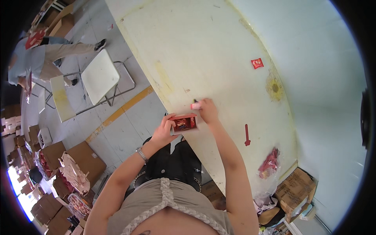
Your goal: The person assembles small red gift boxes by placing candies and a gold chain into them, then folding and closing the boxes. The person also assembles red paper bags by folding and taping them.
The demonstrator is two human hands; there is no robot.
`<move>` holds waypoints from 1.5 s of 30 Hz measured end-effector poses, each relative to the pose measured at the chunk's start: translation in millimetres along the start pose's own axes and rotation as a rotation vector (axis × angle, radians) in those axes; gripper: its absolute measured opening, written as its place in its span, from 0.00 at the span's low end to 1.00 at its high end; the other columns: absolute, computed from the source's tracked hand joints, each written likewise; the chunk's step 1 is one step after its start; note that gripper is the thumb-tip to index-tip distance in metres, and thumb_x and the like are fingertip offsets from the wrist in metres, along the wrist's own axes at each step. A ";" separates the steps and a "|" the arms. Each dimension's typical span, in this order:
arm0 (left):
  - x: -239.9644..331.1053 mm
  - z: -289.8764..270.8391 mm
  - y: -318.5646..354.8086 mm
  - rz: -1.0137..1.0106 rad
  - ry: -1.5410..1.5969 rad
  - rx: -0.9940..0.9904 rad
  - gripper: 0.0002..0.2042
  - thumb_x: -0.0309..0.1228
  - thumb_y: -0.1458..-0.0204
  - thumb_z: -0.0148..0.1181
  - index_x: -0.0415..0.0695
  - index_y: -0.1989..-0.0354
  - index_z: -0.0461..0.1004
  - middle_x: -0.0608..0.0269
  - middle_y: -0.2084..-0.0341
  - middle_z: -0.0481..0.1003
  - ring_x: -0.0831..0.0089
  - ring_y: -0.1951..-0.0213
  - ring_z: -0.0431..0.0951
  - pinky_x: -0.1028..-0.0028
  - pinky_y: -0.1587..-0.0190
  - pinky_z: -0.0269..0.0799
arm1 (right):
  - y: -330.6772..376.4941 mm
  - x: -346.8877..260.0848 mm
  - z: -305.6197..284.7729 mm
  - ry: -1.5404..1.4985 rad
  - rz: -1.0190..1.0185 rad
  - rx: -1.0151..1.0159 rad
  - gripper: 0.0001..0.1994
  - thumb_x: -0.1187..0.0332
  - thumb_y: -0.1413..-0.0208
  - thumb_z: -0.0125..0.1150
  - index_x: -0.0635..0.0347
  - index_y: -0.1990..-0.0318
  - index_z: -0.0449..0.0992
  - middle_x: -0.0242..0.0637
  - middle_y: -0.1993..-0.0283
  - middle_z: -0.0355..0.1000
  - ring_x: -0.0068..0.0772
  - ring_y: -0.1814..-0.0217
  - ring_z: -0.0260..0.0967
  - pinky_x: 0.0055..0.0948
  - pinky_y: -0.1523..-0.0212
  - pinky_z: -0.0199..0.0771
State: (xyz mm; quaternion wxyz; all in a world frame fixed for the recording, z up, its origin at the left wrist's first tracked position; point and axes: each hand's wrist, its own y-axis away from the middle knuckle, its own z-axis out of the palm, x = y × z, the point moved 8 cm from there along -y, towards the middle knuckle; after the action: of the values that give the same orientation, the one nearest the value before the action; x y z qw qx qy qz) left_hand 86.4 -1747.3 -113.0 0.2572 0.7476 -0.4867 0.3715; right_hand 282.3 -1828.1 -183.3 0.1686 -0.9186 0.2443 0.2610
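Observation:
My left hand [163,132] grips a small red box [183,116] at the near edge of the pale table [196,47]. The box's open side faces up, and shiny red and dark contents show inside, too small to name. Just beyond it, my right hand [208,110] is closed on a small white and pink piece [195,106] with a dark bit beside it. What kind of piece it is I cannot make out. My right hand is over the tabletop, a little apart from the box.
On the table lie a small red packet [257,63], a long dark-red strip [247,135] and a clear plastic bag [269,166] with red things. A cardboard box [294,192] stands at right. White folding chairs [101,76], another person [39,58] and stacked cartons [85,162] are at left.

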 end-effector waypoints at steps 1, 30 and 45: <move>0.7 0.0 -3.4 0.009 0.003 0.007 0.25 0.23 0.67 0.71 0.43 0.64 0.58 0.52 0.43 0.59 0.55 0.51 0.71 0.68 0.59 0.75 | 6.1 13.3 -13.0 -0.057 0.139 0.090 0.14 0.79 0.62 0.57 0.59 0.63 0.72 0.40 0.61 0.68 0.45 0.58 0.67 0.40 0.61 0.68; 110.5 -49.8 -34.7 0.172 0.653 -0.285 0.32 0.18 0.60 0.64 0.44 0.45 0.55 0.53 0.44 0.61 0.64 0.40 0.62 0.60 0.38 0.58 | 84.1 -124.7 -173.3 -0.532 0.114 0.230 0.31 0.67 0.67 0.78 0.55 0.55 0.64 0.50 0.34 0.52 0.50 0.35 0.54 0.44 0.39 0.59; 153.1 -76.6 20.3 0.022 0.810 -0.348 0.10 0.30 0.45 0.57 0.39 0.60 0.66 0.61 0.55 0.63 0.76 0.54 0.66 0.75 0.51 0.62 | 144.5 -213.3 -180.7 -1.054 0.410 0.668 0.09 0.71 0.45 0.59 0.65 0.62 0.66 0.42 0.49 0.63 0.31 0.49 0.63 0.28 0.48 0.63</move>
State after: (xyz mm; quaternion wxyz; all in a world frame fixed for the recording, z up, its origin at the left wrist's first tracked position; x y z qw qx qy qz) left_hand 82.6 -1780.3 56.1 0.5454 0.4819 -0.4101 0.5496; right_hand 117.7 -1949.2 56.1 0.4887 -0.5008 0.3671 0.6129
